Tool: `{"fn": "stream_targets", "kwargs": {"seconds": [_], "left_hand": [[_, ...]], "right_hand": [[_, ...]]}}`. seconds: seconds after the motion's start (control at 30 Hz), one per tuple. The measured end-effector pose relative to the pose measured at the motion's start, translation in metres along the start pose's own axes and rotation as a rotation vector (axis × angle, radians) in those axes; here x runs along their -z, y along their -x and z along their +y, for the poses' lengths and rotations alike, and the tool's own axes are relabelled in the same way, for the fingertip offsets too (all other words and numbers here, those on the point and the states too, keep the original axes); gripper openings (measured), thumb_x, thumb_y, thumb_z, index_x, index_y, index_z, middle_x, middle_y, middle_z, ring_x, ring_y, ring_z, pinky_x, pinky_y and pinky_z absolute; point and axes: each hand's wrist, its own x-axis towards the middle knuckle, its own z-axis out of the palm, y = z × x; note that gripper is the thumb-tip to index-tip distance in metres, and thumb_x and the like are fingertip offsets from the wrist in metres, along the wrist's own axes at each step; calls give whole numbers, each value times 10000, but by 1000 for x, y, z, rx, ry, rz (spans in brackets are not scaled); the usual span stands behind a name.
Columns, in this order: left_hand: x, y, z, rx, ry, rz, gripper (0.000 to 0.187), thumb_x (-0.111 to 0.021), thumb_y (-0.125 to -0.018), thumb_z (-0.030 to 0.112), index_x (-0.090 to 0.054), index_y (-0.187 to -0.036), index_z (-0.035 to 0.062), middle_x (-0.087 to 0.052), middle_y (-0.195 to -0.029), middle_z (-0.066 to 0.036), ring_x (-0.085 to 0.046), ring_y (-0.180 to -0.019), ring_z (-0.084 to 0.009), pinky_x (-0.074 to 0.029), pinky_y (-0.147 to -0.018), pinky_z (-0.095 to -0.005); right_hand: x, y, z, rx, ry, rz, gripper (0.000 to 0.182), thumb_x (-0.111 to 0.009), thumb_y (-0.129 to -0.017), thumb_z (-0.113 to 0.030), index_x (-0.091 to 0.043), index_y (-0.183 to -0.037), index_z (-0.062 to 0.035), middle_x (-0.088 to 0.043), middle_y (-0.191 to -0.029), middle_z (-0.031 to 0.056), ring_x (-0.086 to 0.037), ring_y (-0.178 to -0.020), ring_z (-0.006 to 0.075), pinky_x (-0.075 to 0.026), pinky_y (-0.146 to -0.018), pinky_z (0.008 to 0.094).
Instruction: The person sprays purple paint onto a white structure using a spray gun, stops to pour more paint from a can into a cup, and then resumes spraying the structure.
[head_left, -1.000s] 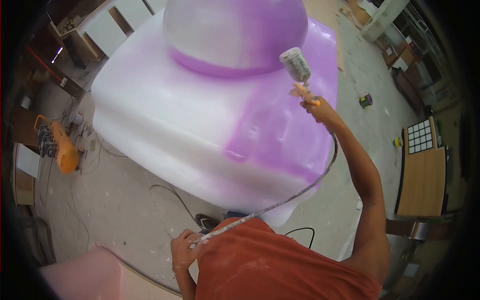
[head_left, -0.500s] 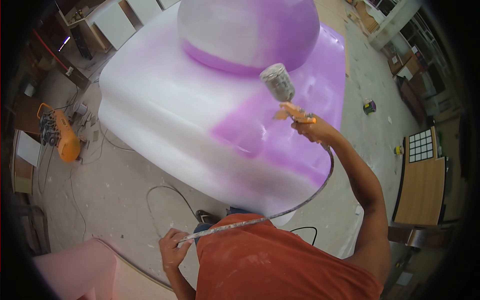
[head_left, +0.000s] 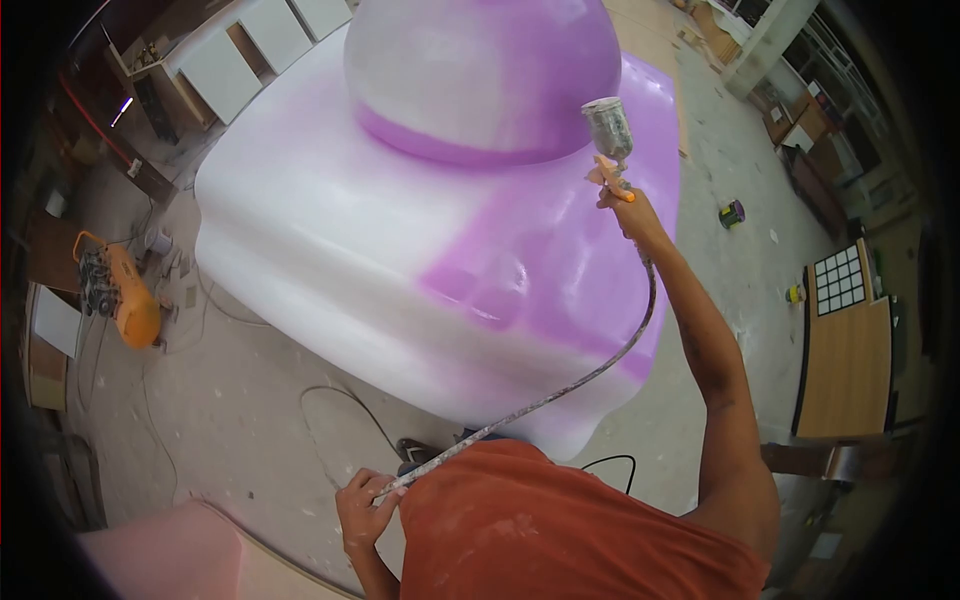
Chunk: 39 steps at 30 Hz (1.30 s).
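My right hand grips a spray gun with an orange body and a paint-smeared metal cup on top. It is held over the purple right side of a large, smooth moulded form, white on the left and purple on the right. A rounded dome in the same two colours rises from its far part. From the gun, a paint-spattered air hose curves down across my front. Low on the left, my left hand is closed around this hose. Any spray in the air cannot be made out.
An orange air compressor stands on the concrete floor at left, near white cabinets. Loose hose loops by my feet. A pink panel lies at lower left. A paint can and a wooden board are at right.
My right hand has carried the spray gun up and to the right, farther over the purple area. The hose has stretched out after it. My left hand still holds the hose, slightly shifted right.
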Motion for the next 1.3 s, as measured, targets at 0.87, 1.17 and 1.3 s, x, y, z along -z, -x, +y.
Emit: {"fn": "stream_targets", "kwargs": {"seconds": [0.87, 1.17, 1.3], "left_hand": [[23, 6, -16, -22, 101, 78, 172, -797, -697, 59, -727, -853, 38, -624, -760, -61, -509, -574, -143, -350, -505, -289], [3, 7, -43, -78, 111, -55, 198, -829, -700, 107, -750, -879, 74, -661, -772, -66, -634, -626, -218, -465, -546, -325], [1, -2, -37, -105, 92, -108, 205, -831, -707, 126, -751, -889, 76, -662, -778, -67, -634, -626, -222, -469, -545, -327]], "right_hand": [[-24, 18, -2, -139, -415, -307, 245, -667, -927, -323, -552, -976, -113, -527, -772, -7, -324, -462, 31, -236, -389, 215], [13, 21, 22, -13, -211, 119, 282, -640, -917, -326, -646, -984, -52, -453, -639, -49, -324, -448, 41, -254, -407, 233], [22, 19, 23, 22, -137, 182, 302, -633, -927, -327, -661, -861, -34, -432, -594, -41, -337, -448, 60, -248, -402, 252]]}}
